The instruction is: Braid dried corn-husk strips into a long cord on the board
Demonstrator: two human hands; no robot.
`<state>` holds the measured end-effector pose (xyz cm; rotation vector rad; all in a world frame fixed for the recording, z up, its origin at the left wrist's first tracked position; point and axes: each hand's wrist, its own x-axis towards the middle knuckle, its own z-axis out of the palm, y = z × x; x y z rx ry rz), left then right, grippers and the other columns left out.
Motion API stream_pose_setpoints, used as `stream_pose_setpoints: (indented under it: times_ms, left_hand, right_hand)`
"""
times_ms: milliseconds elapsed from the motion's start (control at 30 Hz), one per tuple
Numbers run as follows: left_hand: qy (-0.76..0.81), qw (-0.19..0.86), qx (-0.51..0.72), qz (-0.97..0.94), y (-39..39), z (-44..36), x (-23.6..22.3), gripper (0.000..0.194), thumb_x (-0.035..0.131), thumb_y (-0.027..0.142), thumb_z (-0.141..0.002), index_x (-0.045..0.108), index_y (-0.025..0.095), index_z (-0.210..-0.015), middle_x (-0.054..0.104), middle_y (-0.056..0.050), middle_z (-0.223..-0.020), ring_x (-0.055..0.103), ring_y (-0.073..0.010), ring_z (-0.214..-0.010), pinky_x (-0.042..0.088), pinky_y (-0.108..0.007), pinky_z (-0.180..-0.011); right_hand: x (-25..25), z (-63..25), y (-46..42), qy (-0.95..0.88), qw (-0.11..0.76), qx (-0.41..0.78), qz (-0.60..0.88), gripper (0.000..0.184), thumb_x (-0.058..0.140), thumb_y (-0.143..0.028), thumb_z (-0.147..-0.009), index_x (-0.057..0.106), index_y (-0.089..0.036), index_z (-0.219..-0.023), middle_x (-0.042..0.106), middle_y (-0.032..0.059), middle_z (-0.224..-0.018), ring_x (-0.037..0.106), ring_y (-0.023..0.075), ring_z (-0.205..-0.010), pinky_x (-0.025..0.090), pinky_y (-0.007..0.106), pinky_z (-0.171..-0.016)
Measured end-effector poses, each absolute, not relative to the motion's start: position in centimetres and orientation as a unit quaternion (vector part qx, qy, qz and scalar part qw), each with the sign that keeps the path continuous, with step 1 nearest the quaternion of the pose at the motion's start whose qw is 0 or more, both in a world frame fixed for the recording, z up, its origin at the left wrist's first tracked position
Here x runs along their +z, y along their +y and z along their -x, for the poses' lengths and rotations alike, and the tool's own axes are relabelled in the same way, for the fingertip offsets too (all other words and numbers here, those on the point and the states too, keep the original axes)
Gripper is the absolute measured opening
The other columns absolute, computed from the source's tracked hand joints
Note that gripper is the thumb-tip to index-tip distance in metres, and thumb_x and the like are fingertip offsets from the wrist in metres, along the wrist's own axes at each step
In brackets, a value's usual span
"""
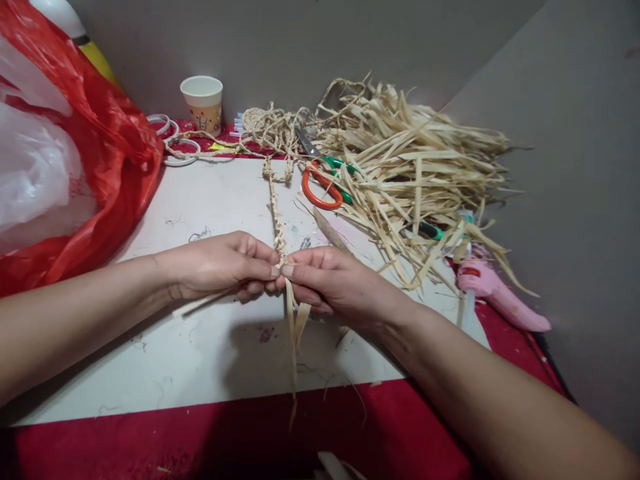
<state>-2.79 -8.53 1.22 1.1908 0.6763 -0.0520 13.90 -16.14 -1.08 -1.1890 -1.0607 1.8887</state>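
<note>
A braided straw cord (pixel 275 210) runs down the middle of the white board to my hands. My left hand (pixel 227 267) pinches the cord's lower end between thumb and fingers, and a pale strip sticks out below it to the left. Right beside it, thumb tip against thumb tip, my right hand (pixel 330 277) is closed on the same end. Loose straw strands (pixel 291 333) hang down from between the hands. The exact crossing of the strands is hidden by my fingers.
Dried straw (pixel 410 147) is heaped at the back right, with orange-and-green scissors (pixel 323 187) at its edge. A pink glue gun (pixel 500 293) lies at right. A paper cup (pixel 203 107), coiled cord (pixel 270 127) and white rings (pixel 183 152) are behind. A red plastic bag (pixel 125 147) bulges at left.
</note>
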Motion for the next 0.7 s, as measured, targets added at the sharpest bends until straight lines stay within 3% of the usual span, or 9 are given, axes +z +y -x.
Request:
stream_pose_setpoints:
  times_ms: [133, 300, 433, 600, 700]
  left_hand:
    - [0.320, 0.698, -0.051, -0.639, -8.4, 2.8, 1.2, 0.016, 0.050, 0.021, -0.079, 0.061, 0.013, -0.070, 0.036, 0.006, -0.046, 0.024, -0.0052, -0.041, 0.020, -0.021, -0.041]
    - [0.339, 0.524, -0.020, -0.781, -9.0, 2.0, 1.2, 0.021, 0.042, 0.019, -0.078, 0.061, 0.015, -0.069, 0.054, 0.001, -0.061, 0.044, -0.0100, -0.057, 0.034, -0.022, -0.054]
    - [0.323, 0.546, -0.015, -0.773, -9.1, 1.9, 1.1, 0.023, 0.040, 0.025, -0.081, 0.056, 0.015, -0.067, 0.050, 0.002, -0.061, 0.041, -0.0094, -0.056, 0.034, -0.021, -0.053]
    - [0.324, 0.615, -0.027, -0.719, -8.8, 2.3, 0.7, 0.023, 0.042, 0.031, -0.084, 0.054, 0.017, -0.070, 0.035, 0.007, -0.049, 0.025, -0.0062, -0.042, 0.021, -0.019, -0.041]
    - [0.330, 0.611, 0.000, -0.720, -8.9, 2.3, 0.4, 0.024, 0.045, 0.030, -0.084, 0.054, 0.016, -0.066, 0.034, 0.006, -0.049, 0.026, -0.0056, -0.042, 0.019, -0.019, -0.040]
  right_hand:
    - [-1.1, -14.2, -16.1, -0.455, 0.279, 0.679, 0.504, 0.023, 0.048, -0.032, -0.086, 0.055, -0.013, -0.075, 0.037, -0.0083, -0.044, 0.027, 0.0036, -0.035, 0.020, 0.017, -0.035]
    - [-0.6, -14.1, -16.1, -0.536, 0.238, 0.592, 0.553, 0.023, 0.048, -0.027, -0.084, 0.049, -0.015, -0.064, 0.039, -0.0060, -0.047, 0.028, 0.0043, -0.040, 0.021, 0.018, -0.038]
    - [-0.4, -14.1, -16.1, -0.575, 0.229, 0.547, 0.564, 0.023, 0.044, -0.024, -0.084, 0.047, -0.015, -0.062, 0.038, -0.0051, -0.048, 0.029, 0.0054, -0.043, 0.021, 0.019, -0.041]
    - [-0.2, -14.2, -16.0, -0.615, 0.225, 0.511, 0.557, 0.026, 0.042, -0.024, -0.086, 0.047, -0.015, -0.061, 0.039, -0.0049, -0.049, 0.031, 0.0060, -0.045, 0.024, 0.020, -0.045]
    - [0.0, -14.6, -15.9, -0.623, 0.217, 0.525, 0.538, 0.030, 0.043, -0.028, -0.088, 0.044, -0.016, -0.060, 0.041, -0.0043, -0.049, 0.033, 0.0062, -0.045, 0.026, 0.020, -0.045]
